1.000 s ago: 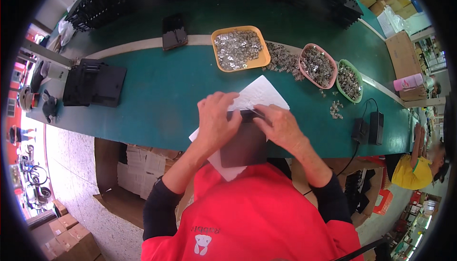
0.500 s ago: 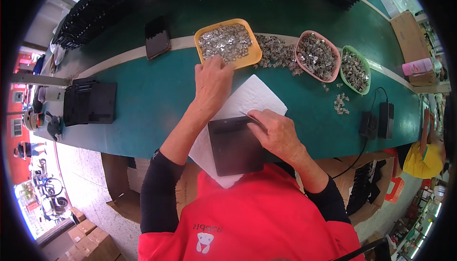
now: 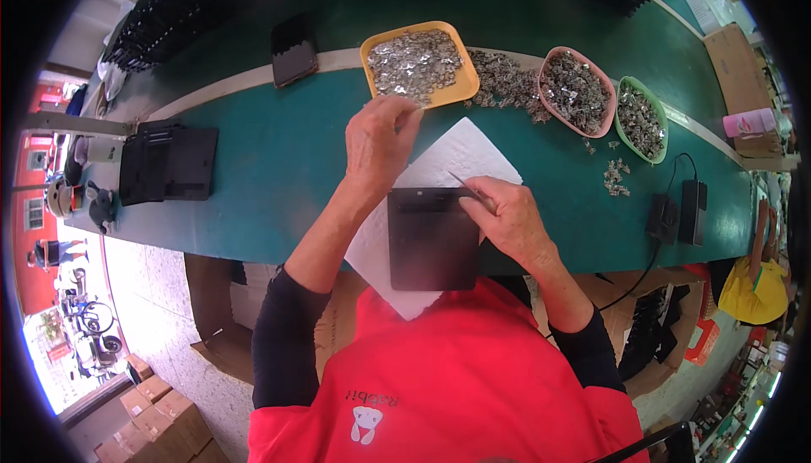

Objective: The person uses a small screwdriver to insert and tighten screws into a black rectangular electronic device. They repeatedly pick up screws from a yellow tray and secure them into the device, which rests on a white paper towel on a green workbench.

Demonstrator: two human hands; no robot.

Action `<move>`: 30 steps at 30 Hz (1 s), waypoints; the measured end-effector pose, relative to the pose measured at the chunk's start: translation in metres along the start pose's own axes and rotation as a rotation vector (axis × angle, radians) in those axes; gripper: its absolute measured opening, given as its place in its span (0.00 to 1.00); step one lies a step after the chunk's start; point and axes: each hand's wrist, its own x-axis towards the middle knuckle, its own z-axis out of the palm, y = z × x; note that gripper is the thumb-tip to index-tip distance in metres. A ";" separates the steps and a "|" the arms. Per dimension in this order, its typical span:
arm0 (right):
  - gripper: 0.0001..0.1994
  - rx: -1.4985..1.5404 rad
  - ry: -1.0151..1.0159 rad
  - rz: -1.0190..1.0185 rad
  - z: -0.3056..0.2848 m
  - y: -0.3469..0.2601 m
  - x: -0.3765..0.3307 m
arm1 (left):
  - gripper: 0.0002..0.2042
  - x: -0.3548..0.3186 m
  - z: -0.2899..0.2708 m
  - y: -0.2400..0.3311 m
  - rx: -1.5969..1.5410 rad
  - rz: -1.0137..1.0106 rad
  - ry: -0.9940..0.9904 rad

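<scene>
A flat black plastic panel (image 3: 432, 247) lies before me on a white sheet (image 3: 465, 149), its near edge by my red shirt. My right hand (image 3: 515, 220) is closed on a thin, pointed metal tool (image 3: 471, 190) that looks like tweezers, above the panel's far right corner. Just short of the yellow tray (image 3: 463, 91), my left hand (image 3: 377, 144) has thumb and fingers pinched together. Anything between those fingertips is too small or hidden to make out. Small shiny metal clips (image 3: 416, 62) fill much of that tray.
Loose metal pieces (image 3: 504, 83) lie heaped between the tray and a pink basket (image 3: 610, 112); a green basket (image 3: 663, 152) stands beside it. Black housings (image 3: 176, 163) sit at the left. A dark, phone-like slab (image 3: 293, 51) lies behind. Power adapters (image 3: 693, 209) and cables occupy the right.
The left hand has drawn back slightly from the tray's near rim, its fingertips turning rightward. The panel sits straighter. The whole view has shifted a little.
</scene>
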 end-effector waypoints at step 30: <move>0.09 0.109 0.033 0.006 0.004 -0.003 -0.002 | 0.08 -0.080 -0.077 0.033 -0.242 -0.543 -0.422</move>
